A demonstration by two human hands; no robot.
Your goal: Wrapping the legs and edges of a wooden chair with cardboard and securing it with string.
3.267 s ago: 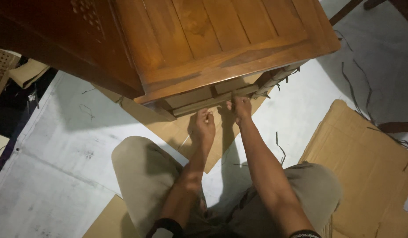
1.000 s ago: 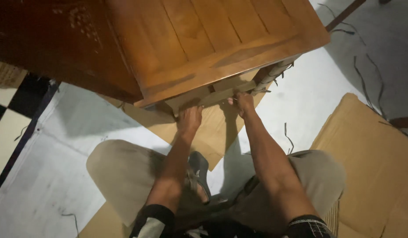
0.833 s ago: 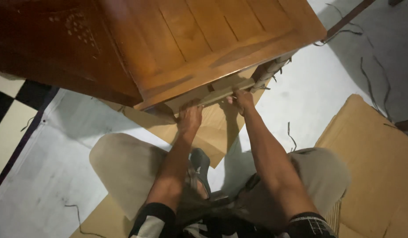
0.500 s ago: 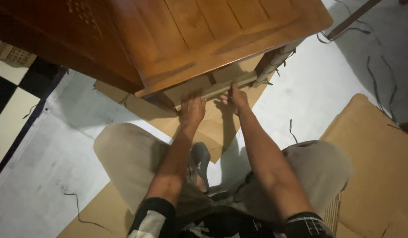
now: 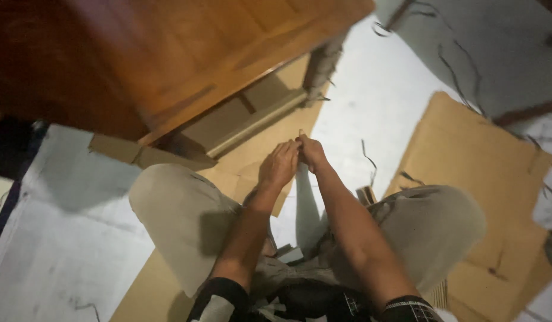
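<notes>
Left hand [image 5: 279, 167] and right hand [image 5: 311, 152] meet fingertip to fingertip over the brown cardboard sheet [image 5: 258, 155], fingers curled together; motion blur hides whether anything is pinched between them. Just beyond, apart from both hands, a pale cardboard-wrapped rail [image 5: 258, 119] runs under the edge of the wooden cabinet [image 5: 168, 53], beside a wrapped leg [image 5: 320, 65]. Larger flat cardboard panel [image 5: 490, 173] lies right of the right knee. White sheet [image 5: 55, 238] covers the floor left; open white floor [image 5: 371, 101] between cabinet and panel, with dark strap scraps [image 5: 368, 164].
</notes>
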